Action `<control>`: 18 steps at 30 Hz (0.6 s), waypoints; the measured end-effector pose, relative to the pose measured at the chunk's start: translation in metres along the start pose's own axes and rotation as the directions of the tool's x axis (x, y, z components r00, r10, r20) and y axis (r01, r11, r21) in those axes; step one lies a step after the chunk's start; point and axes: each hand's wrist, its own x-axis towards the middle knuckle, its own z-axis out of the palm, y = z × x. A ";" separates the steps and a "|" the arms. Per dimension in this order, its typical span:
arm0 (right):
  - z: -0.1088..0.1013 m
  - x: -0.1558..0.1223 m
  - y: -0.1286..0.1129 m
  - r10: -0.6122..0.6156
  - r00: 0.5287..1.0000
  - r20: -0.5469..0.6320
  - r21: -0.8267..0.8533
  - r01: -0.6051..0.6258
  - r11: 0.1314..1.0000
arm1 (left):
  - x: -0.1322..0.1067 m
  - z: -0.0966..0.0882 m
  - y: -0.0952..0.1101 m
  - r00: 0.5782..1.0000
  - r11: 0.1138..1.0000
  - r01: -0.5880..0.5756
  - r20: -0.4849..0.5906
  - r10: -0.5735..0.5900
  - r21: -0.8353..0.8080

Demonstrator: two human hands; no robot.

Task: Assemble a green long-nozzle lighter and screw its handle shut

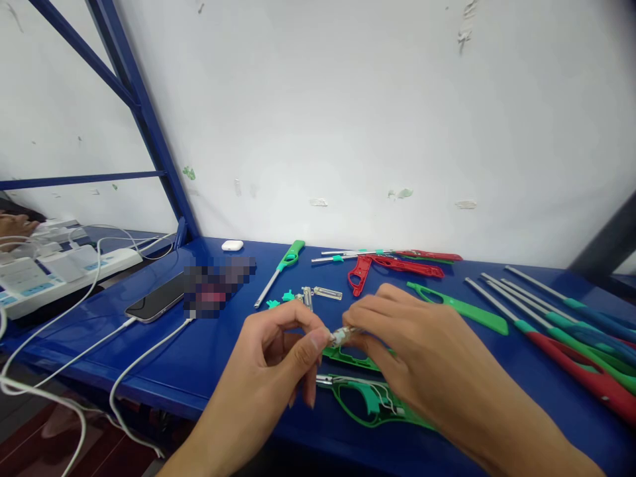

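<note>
Between the fingertips of both hands is a small whitish, partly clear lighter part (340,336). My left hand (278,361) pinches its left end with thumb and forefinger. The other end is in the closed fingers of my right hand (417,341), which hide much of it. Just below lies an opened green lighter casing (370,421) with a metal tube, a teal trigger (368,396) and thin white wires inside. Behind it, partly covered by my right hand, is another green casing half (350,359). Small clear lighter tanks (328,293) and teal pieces (273,304) lie beyond my left hand.
Red casing parts (407,266) and a green lighter (291,254) lie near the wall. A green casing half (477,316) and several long lighters (561,354) are on the right. A phone (159,298), white cables (144,342) and a power strip (114,262) occupy the left.
</note>
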 end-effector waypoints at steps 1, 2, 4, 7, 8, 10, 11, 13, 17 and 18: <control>0.001 0.002 -0.002 -0.003 1.000 0.007 -0.020 0.003 1.000 | -0.001 0.000 -0.001 1.000 1.000 0.007 0.011 -0.007 -0.023; 0.002 0.004 -0.004 -0.002 1.000 0.007 -0.039 0.002 0.999 | -0.002 0.000 -0.001 1.000 0.999 0.016 0.016 -0.015 -0.046; 0.004 0.007 -0.007 0.007 1.000 -0.008 -0.077 -0.007 0.997 | -0.003 0.000 -0.002 0.999 0.995 0.027 0.024 -0.025 -0.094; 0.007 0.009 -0.010 0.021 1.000 0.001 -0.096 -0.021 0.995 | -0.002 0.000 -0.002 0.999 0.989 0.039 0.011 -0.037 -0.144; 0.008 0.008 -0.010 0.027 0.999 0.016 -0.097 -0.025 0.995 | -0.002 0.000 -0.002 0.999 0.988 0.043 0.005 -0.043 -0.150; 0.009 0.007 -0.011 0.034 0.999 0.037 -0.106 -0.030 0.994 | -0.001 0.001 -0.002 0.999 0.987 0.051 -0.003 -0.052 -0.155; 0.009 0.006 -0.011 0.036 0.999 0.037 -0.117 -0.032 0.993 | -0.001 0.001 -0.002 0.998 0.987 0.053 -0.005 -0.055 -0.155; 0.009 0.005 -0.012 0.041 0.999 0.031 -0.139 -0.036 0.990 | -0.002 0.003 -0.002 0.998 0.986 0.061 -0.007 -0.063 -0.153; 0.010 0.005 -0.014 0.045 0.998 0.041 -0.169 -0.038 0.985 | -0.003 0.006 -0.002 0.998 0.984 0.070 0.006 -0.070 -0.165; 0.011 0.005 -0.014 0.046 0.998 0.048 -0.170 -0.037 0.985 | -0.003 0.006 -0.002 0.997 0.983 0.073 0.010 -0.072 -0.170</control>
